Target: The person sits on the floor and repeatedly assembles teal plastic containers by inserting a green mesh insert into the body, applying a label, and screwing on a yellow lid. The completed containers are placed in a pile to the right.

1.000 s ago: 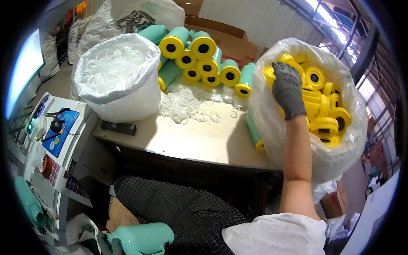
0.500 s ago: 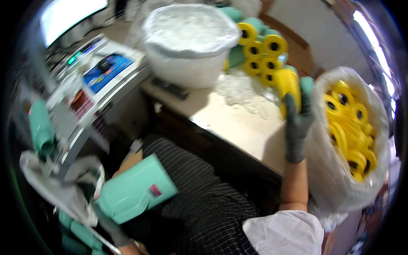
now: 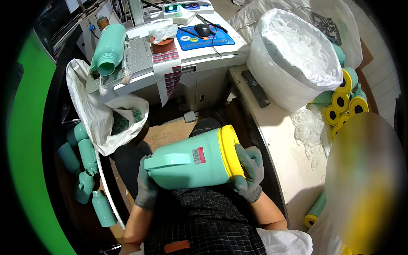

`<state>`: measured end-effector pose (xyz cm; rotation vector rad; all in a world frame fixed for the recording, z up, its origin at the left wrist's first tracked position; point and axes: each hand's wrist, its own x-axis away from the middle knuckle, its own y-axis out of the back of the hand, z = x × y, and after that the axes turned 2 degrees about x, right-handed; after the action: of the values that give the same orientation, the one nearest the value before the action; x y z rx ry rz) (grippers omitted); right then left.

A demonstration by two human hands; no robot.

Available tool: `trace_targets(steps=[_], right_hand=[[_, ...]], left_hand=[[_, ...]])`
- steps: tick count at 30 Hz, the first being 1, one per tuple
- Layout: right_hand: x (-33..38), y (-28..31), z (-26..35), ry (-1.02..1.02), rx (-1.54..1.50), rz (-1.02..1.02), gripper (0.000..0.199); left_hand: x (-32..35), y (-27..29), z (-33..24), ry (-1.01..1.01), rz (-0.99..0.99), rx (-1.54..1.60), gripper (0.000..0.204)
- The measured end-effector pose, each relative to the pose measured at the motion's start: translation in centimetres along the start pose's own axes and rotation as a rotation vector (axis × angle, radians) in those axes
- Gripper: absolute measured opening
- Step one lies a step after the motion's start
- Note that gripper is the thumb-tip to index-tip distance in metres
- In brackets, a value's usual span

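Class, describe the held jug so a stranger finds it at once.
Start at the dark checked clothing, bottom centre. Just above, the left hand and right hand hold a mint-green jug on its side. Unlike the green bottles at lower left, it has a yellow rim at its right end.

Green jug [image 3: 180, 168]: smooth, glossy plastic. Yellow ring [image 3: 230, 154]: smooth plastic. Checked garment [image 3: 204, 216]: matt cloth. Cardboard [image 3: 166, 132]: matt.
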<state>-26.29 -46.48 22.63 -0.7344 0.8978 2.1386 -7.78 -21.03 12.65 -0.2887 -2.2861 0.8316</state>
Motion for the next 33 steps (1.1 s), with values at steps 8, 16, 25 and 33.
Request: trace_targets(steps=[8, 16, 25, 33], right_hand=[[1.3, 0.3, 1.1, -0.142, -0.046, -0.089, 0.059], [1.3, -1.2, 3.0, -0.527, -0.100, -0.192, 0.075], [3.3, 0.0, -0.6, -0.741, -0.291, -0.323, 0.057], [3.8, 10.1, -4.3, -0.842, -0.798, -0.498, 0.049]], left_hand=[[1.7, -4.3, -0.6, -0.239, -0.077, -0.103, 0.031], [3.6, -6.7, -3.4, -0.873, 0.051, -0.790, 0.033], [5.5, -8.1, -3.6, -1.051, 0.264, -1.177, 0.040], [3.1, -15.7, -0.6, -1.241, 1.099, -0.936, 0.093]])
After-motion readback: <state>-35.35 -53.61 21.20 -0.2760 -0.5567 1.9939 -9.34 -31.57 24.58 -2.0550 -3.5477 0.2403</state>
